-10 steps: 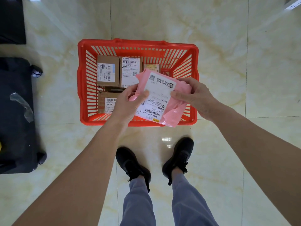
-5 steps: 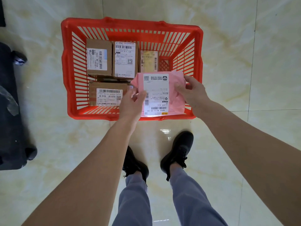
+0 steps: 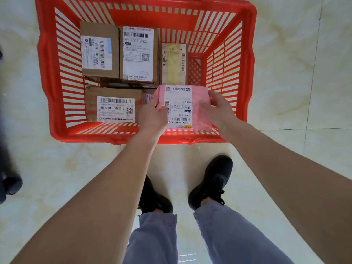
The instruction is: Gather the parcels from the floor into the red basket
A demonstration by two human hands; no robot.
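Inside red basket (image 3: 247,60), both hands — left (image 3: 152,119), right (image 3: 222,111) — gripping pink parcel (image 3: 202,113), cardboard boxes (image 3: 114,103) just beside.

Both bare arms are reaching forward and down, the left hand (image 3: 152,117) and right hand (image 3: 219,109) each gripping an opposite edge of one item.
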